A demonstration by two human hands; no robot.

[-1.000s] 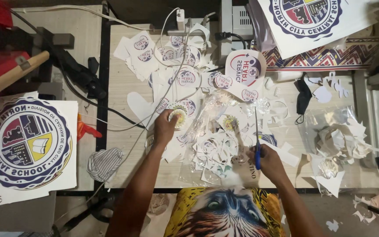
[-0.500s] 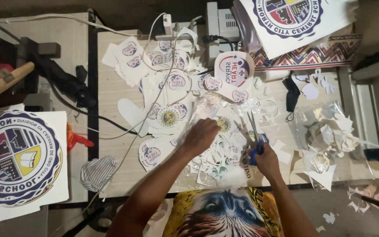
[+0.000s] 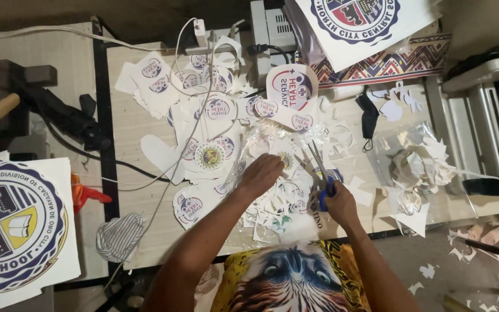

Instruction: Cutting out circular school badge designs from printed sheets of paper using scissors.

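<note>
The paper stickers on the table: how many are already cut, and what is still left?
Done: many cut round stickers lie spread out, with offcuts in a clear bag. In hand: the right hand holds blue-handled scissors; the left hand rests on the pile of small pieces. Left: I cannot tell how many remain uncut.

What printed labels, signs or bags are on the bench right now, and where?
Large round crest print: far left, navy ring, maroon and yellow quarters.
Second crest print: top right, same colours.
Small round stickers: bench centre, white with navy and red.
Clear bag of scraps: right of the right hand.
</note>
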